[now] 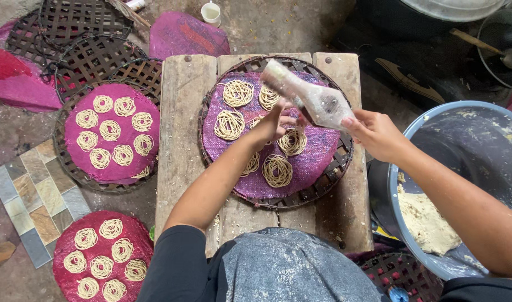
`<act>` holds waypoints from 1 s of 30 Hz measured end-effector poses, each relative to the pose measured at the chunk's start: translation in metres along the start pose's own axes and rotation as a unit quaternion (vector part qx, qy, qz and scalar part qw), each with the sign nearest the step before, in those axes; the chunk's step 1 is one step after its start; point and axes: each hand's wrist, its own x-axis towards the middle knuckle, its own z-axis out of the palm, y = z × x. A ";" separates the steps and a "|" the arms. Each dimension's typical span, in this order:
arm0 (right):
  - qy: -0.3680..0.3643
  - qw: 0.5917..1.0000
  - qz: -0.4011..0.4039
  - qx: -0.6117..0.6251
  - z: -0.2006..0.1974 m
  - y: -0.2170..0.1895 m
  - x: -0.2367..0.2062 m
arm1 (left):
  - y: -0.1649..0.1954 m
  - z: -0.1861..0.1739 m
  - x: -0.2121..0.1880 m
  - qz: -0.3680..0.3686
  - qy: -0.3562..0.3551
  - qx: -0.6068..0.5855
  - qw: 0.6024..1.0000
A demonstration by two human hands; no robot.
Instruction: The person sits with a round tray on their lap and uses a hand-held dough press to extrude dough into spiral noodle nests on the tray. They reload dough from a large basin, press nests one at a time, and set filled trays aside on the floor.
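Both hands, left hand [275,124] and right hand [374,134], clamped on a dough press [307,96] tilted above the round woven tray [329,168] of noodle coils [277,170] on the wooden surface [180,128].

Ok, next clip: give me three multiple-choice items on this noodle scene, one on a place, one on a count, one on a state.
1. Where does the tray under the hands rest?
A. on a wooden table
B. on the tiled floor
C. in the basin

2. How many noodle coils lie on the left tray?
A. four
B. nine
C. fifteen

3. What is the right hand doing?
A. resting open on the table
B. gripping the press
C. scooping dough

Key: 1 A, the round tray sits on the wooden table. 2 B, nine coils on the left tray. 3 B, the right hand has its grip on the press, with the left hand at its lower end.
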 end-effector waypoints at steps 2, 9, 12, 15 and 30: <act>0.021 1.000 -0.017 0.007 -0.001 0.005 -0.001 | 0.006 -0.001 -0.016 0.068 0.027 0.120 0.990; -0.039 0.990 0.008 0.132 -0.007 0.031 -0.012 | 0.039 -0.002 -0.044 0.179 0.174 0.246 0.937; -0.115 0.973 0.083 0.184 -0.011 0.039 -0.016 | 0.061 0.018 -0.016 0.255 -0.056 -0.407 0.875; -0.138 0.968 0.116 0.173 -0.026 0.042 -0.016 | 0.073 0.043 0.019 0.251 -0.110 -0.618 0.737; -0.039 0.988 0.110 -0.096 -0.046 0.008 -0.005 | 0.062 0.053 0.080 0.248 -0.008 -0.655 0.714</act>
